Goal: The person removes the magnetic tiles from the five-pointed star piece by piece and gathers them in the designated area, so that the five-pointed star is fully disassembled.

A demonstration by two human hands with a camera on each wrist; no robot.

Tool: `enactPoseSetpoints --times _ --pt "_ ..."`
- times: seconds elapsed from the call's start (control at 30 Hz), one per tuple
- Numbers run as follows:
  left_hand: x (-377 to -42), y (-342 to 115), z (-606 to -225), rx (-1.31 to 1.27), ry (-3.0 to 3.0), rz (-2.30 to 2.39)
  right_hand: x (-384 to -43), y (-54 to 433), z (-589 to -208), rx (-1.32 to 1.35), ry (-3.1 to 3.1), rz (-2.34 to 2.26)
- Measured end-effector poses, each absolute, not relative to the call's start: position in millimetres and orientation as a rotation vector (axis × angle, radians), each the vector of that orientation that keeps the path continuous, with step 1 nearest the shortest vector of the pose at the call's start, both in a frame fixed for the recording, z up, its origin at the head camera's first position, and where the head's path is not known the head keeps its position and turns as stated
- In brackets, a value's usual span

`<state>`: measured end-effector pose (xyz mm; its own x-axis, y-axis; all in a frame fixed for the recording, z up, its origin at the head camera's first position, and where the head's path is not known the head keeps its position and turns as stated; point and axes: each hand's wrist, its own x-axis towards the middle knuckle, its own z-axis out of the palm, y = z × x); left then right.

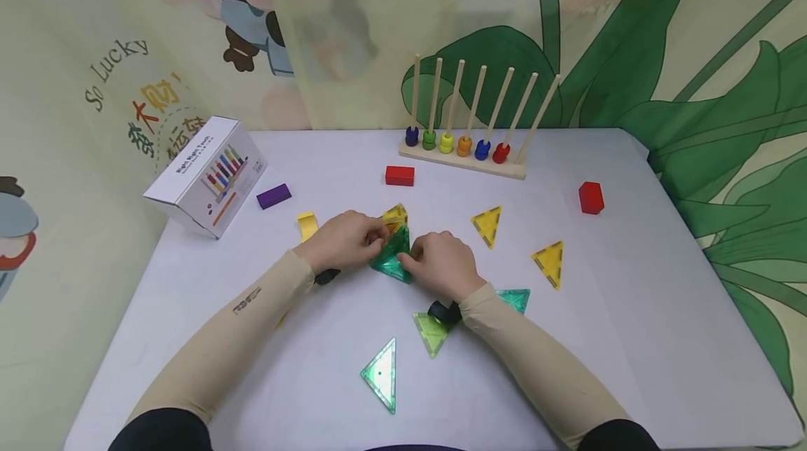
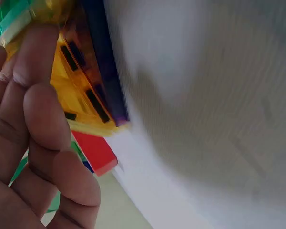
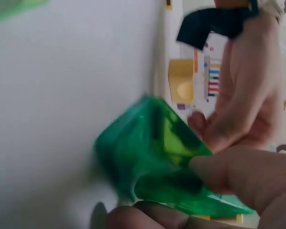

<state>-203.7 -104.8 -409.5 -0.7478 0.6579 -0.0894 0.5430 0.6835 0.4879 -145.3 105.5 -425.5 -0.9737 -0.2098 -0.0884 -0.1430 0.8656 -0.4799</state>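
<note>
At the middle of the table, translucent magnetic tiles stand joined in a small structure: green magnetic tiles [image 1: 394,255] in front, yellow magnetic tiles [image 1: 396,214] behind. My left hand [image 1: 347,237] grips the structure's left side, its fingertips curled against the yellow magnetic tile [image 2: 81,90]. Beside that tile, a dark blue strip [image 2: 102,57] shows along the edge in the left wrist view. From the right, my right hand [image 1: 444,265] pinches a green magnetic tile [image 3: 133,143], thumb on one face and fingers on the other. Fingers partly hide both tiles.
Loose triangular tiles lie around: yellow ones [image 1: 487,225] to the right, a lime one [image 1: 431,332] and a pale green one [image 1: 381,374] nearer me. Behind stand a pegged bead rack [image 1: 463,157], red blocks [image 1: 400,176], a purple block [image 1: 274,197] and a white box [image 1: 211,174].
</note>
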Motion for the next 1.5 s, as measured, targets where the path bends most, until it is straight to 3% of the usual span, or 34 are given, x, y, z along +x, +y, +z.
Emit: enactPoseSetpoints --times 0.3,0.73,1.3,1.5 --pt "-182.7 -96.5 -414.9 0.893 2.663 0.572 -147.0 115.1 -420.8 -0.259 2.898 -0.704" --pt "-182.7 -95.1 -412.7 0.749 2.664 0.581 -156.2 132.3 -427.4 -0.226 2.793 -0.880" --pt "-178.9 -98.0 -417.4 0.732 2.659 0.607 -203.9 150.8 -426.3 0.141 2.893 -0.665" --pt "-175.7 -102.6 -417.9 0.764 2.686 0.625 -194.2 137.1 -423.0 -0.036 2.833 -0.799"
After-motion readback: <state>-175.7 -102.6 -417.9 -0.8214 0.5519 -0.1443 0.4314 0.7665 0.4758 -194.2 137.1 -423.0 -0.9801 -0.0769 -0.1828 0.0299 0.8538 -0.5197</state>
